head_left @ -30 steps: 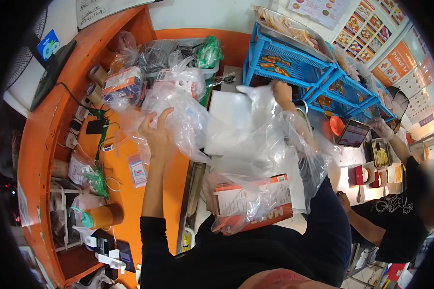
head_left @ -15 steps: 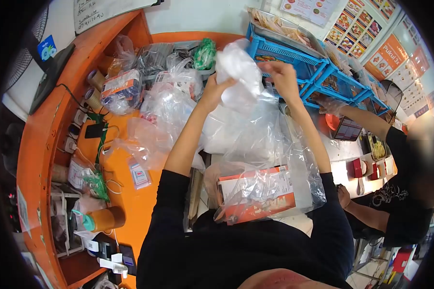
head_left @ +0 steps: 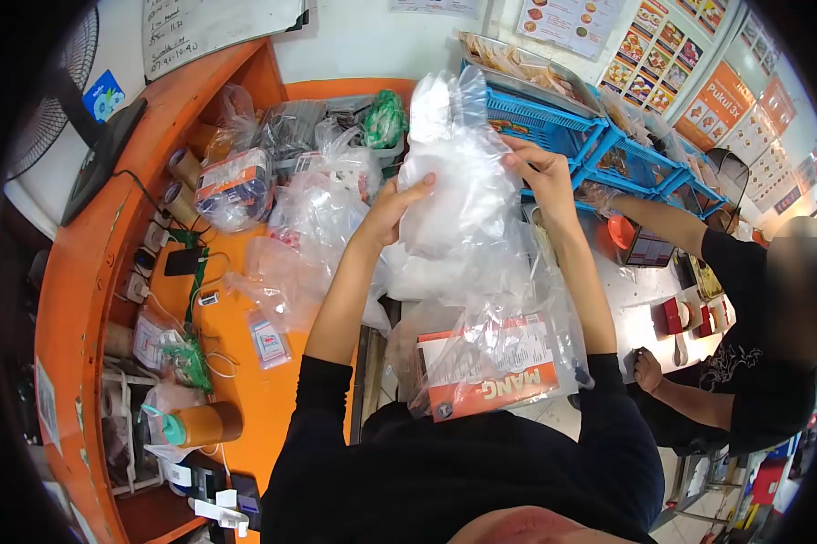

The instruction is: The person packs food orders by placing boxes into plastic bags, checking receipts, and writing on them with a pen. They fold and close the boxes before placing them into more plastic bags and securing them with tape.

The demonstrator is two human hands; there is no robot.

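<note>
My left hand (head_left: 392, 210) grips the left side of a bundle of white and clear plastic bags (head_left: 454, 186), thumb on top. At its upper right edge, my right hand (head_left: 542, 174) pinches the thin clear film between thumb and fingers. The bundle is held up over more clear plastic bags (head_left: 508, 267) on the worktop. Closer to my body, an orange and white printed box (head_left: 485, 367) lies inside a clear plastic bag, its lettering upside down to me. What lies under the bundle is hidden.
Filled plastic bags (head_left: 313, 213) and a green bundle (head_left: 386, 120) sit at the back left. Blue crates (head_left: 544, 131) stand at the back right. An orange bottle (head_left: 204, 424) lies on the orange counter (head_left: 263, 412). A co-worker's arm (head_left: 662, 222) reaches in from the right.
The white bundle has been spread and turned, and more clear film shows at its top. My right hand has come to the film's edge. The view has shifted slightly.
</note>
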